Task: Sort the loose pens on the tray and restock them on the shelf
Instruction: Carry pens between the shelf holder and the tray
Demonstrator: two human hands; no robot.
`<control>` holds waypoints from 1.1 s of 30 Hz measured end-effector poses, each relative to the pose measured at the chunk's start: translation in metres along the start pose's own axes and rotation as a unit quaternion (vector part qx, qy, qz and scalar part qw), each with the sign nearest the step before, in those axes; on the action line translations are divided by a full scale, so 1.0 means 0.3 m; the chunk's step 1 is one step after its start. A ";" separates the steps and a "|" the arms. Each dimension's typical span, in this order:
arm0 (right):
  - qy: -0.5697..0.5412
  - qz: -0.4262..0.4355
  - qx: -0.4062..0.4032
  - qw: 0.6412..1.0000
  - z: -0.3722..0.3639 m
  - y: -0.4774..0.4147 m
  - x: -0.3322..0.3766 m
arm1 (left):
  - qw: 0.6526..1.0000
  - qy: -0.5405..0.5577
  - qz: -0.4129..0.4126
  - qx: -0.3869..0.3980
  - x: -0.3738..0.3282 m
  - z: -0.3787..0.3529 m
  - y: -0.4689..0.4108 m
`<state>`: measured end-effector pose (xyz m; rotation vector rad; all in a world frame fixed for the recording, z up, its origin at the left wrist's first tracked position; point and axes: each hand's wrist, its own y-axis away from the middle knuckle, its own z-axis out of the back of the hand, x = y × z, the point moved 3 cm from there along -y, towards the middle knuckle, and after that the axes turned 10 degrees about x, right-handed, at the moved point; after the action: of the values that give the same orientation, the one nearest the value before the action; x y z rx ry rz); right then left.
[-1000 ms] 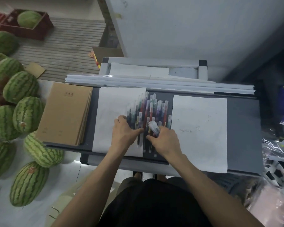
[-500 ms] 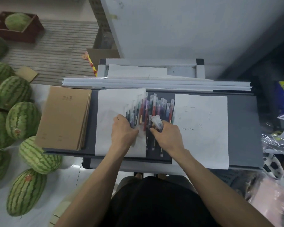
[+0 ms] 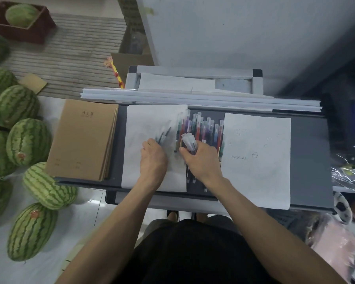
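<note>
At tray (image 3: pixel 307 152) centre, the right hand (image 3: pixel 202 159) clamped curled fingers round a pen bundle (image 3: pixel 190 142) while, at 9 o'clock, the left hand (image 3: pixel 153 159) pinched dark pens (image 3: pixel 164 135), seemingly sorting colours.

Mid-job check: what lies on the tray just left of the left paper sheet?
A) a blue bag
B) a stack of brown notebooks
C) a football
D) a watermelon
B: the stack of brown notebooks lies on the tray, its edge beside the left paper sheet.
</note>
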<state>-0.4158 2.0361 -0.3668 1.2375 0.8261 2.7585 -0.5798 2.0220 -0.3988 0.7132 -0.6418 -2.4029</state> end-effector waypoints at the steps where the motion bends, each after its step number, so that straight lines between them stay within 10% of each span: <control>1: -0.009 -0.003 0.003 1.000 -0.007 -0.008 0.008 | 1.000 -0.004 -0.002 0.001 0.002 -0.001 -0.004; 13: -0.201 -0.011 -0.013 0.979 -0.093 -0.027 0.050 | 0.982 0.123 -0.127 -0.068 0.093 0.031 0.042; 21: -0.367 0.087 -0.162 0.912 -0.139 -0.036 0.179 | 0.901 0.337 -0.244 -0.123 0.047 0.105 0.024; 33: -0.314 0.170 -0.183 0.916 -0.213 -0.009 0.152 | 0.865 0.314 -0.355 -0.164 0.061 0.036 -0.039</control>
<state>-0.4921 2.0187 -0.3715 2.1310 0.0366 2.2830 -0.6036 2.0223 -0.4037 1.6870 0.3692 -2.5339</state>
